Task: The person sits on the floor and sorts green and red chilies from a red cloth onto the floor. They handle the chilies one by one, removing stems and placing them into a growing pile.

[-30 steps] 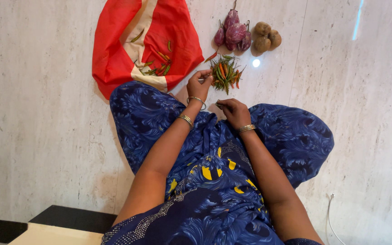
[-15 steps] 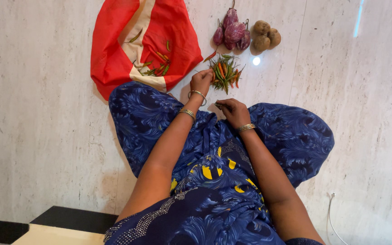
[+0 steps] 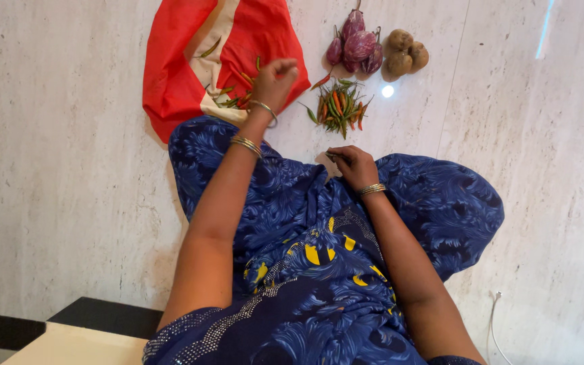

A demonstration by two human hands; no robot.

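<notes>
I sit cross-legged on a pale stone floor in blue patterned clothes. My left hand [image 3: 275, 73] hovers with curled fingers over the red and cream cloth bag [image 3: 190, 74], right by several loose chilies [image 3: 234, 96] lying on it; whether it holds anything is hidden. My right hand [image 3: 353, 164] rests at my knee, fingertips pinched on a small dark green chili piece. A pile of green, orange and red chilies [image 3: 341, 106] lies on the floor between the two hands, slightly farther out.
Small purple eggplants [image 3: 354, 47] and brown potatoes [image 3: 405, 56] sit beyond the chili pile. A white cable [image 3: 492, 321] lies at the lower right. A black and beige ledge [image 3: 96, 324] runs along the lower left.
My left hand left the chili pile and swung left and farther out, over the red bag. My right hand stayed at my knee. The view shifted slightly.
</notes>
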